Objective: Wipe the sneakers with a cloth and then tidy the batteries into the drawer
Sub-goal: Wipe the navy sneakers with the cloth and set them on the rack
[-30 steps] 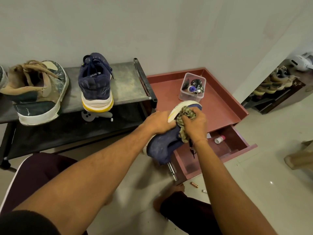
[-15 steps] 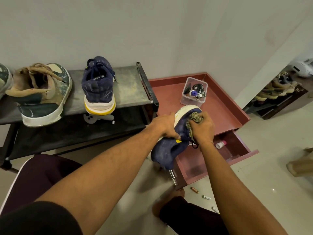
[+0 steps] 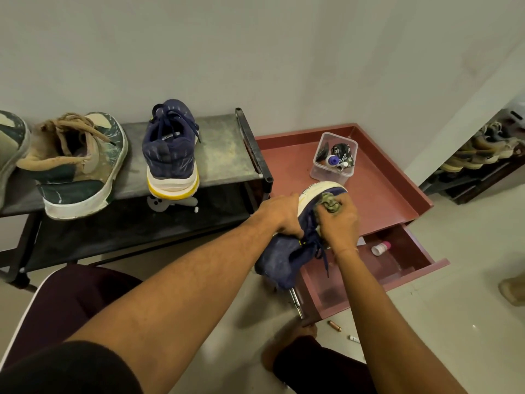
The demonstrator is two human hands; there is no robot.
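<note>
- Sneaker (image 3: 284,260), navy with a white sole: held in the air over the open drawer (image 3: 412,268), toe up, heel down.
- Left hand (image 3: 279,214) grips it at mid-length, fingers curled over the sole edge and upper.
- Right hand (image 3: 339,223) is closed round a bunched cloth (image 3: 329,203) and presses it on the upper near the toe.
- Our judgement on handling: the sneaker is light. The upper is soft and gives under rubbing, and the sole is stiffer. A hold at the sole edge, as now, backs the upper against the wiping pressure.
- A loose lace (image 3: 322,251) dangles toward the drawer, so we note a snag risk.
- Cloth: limp and wadded, so it needs the whole hand round it.
- Pair (image 3: 170,155) stands on the rack (image 3: 227,155), heel toward us.
- Batteries, as we read them: a copper one (image 3: 335,325) and a white one (image 3: 354,339) on the floor near the drawer's corner, apart from each other.
- We expect them to be small, smooth and prone to rolling, so we would pinch each across the barrel.
- The drawer holds a small bottle (image 3: 380,248).
</note>
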